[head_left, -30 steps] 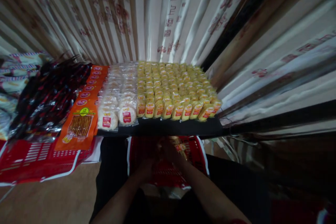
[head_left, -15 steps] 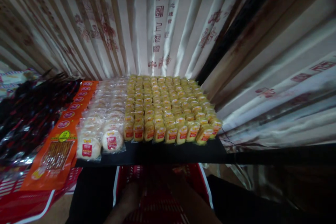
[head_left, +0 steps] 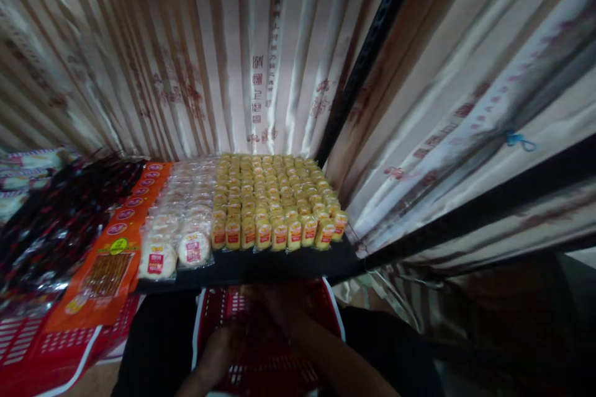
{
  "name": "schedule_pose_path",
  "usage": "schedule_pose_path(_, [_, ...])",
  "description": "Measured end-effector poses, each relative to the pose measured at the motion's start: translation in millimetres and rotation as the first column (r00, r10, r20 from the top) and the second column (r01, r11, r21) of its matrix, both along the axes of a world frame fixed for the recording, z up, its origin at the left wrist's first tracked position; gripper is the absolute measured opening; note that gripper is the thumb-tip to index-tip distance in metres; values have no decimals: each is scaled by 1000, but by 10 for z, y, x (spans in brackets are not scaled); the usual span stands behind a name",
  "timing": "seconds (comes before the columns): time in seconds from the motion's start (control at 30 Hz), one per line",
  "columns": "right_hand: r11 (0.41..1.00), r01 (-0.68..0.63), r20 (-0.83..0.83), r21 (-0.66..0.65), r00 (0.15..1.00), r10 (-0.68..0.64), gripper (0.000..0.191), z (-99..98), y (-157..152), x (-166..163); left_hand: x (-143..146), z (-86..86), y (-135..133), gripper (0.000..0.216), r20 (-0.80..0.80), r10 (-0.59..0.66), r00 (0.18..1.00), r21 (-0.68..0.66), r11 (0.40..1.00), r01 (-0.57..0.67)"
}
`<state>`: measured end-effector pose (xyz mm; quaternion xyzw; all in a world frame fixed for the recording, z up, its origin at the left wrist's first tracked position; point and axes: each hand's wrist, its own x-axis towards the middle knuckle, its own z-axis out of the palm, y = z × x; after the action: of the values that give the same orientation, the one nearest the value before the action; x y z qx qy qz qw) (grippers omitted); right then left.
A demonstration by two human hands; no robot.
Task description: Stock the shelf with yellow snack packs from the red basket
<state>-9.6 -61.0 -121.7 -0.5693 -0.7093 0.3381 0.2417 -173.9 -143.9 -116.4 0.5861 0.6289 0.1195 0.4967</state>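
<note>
Both of my hands reach down into a red plastic basket (head_left: 338, 310) with a pale handle, below the shelf's front edge. My left hand (head_left: 223, 341) is at the left inside the basket, and my right hand (head_left: 282, 310) is further in, nearer the shelf. Deep shadow hides the fingers of both, so what they touch or hold does not show. Just above, on the black shelf (head_left: 274, 265), stand rows of small yellow wrapped cakes (head_left: 279, 234). Beside them lie white round wrapped crackers (head_left: 194, 249) in two columns.
An orange snack packet strip (head_left: 112, 242) and a heap of dark, shiny packets (head_left: 60, 217) lie on the left. Another red basket (head_left: 51, 353) is at lower left. A pleated printed curtain (head_left: 233, 62) hangs behind, and a black post (head_left: 358, 74) rises at the shelf's corner.
The view has turned a little right and up, so the shelf goods sit further left. My hands remain inside the basket, with the right forearm more visible.
</note>
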Motion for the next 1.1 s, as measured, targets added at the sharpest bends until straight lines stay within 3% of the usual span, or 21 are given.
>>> schedule_pose_path(0.1, [994,-106,136,-33,985,110,20,185,-71,55,43,147,-31,35,-61,133,989,52,990,-130])
schedule_pose_path(0.2, [986,-127,164,-105,976,143,23,398,-224,140,145,267,-64,38,-18,237,971,89,968,-234])
schedule_pose_path(0.33, [993,-78,-47,-91,996,74,15,590,-487,262,377,365,-141,43,115,273,955,76,956,-282])
schedule_pose_path(0.47, [995,-2,-185,-98,983,-16,18,650,-674,334,553,467,-207,42,112,300,947,156,936,-315])
schedule_pose_path(0.57, [991,-19,-243,-130,970,-13,21,688,-736,331,568,579,-229,40,126,334,934,193,915,-353])
schedule_pose_path(0.73, [999,-33,-283,-39,959,21,34,796,-744,251,466,760,-203,40,236,370,899,241,873,-423])
schedule_pose_path(1.1, [988,91,-220,126,974,-61,28,1160,-480,-94,348,1078,34,27,319,431,844,441,721,-535])
